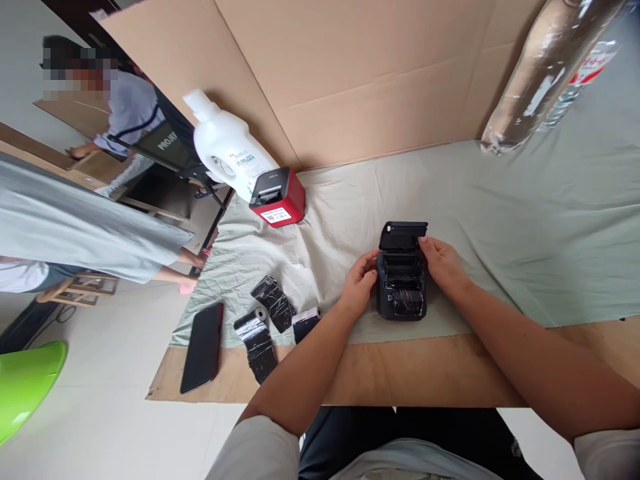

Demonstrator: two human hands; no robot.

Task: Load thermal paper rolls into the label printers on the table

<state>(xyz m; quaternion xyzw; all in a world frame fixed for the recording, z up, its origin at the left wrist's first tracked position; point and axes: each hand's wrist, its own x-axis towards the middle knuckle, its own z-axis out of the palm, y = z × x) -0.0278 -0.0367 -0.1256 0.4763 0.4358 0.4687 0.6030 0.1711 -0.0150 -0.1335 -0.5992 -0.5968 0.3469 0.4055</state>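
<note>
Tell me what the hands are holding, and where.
Both hands, left hand and right hand, hold the open black printer by its two sides.

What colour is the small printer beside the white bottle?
Red with a black top, seen in the head view.

Cloth point(525, 213) right of my right hand point(443, 263) is bare, free to pass. Left of my left hand point(359, 283): black rolls point(273, 303) & phone point(203, 347) block. Red printer point(277, 197) + white bottle point(227, 150) stand beyond, up-left.
</note>
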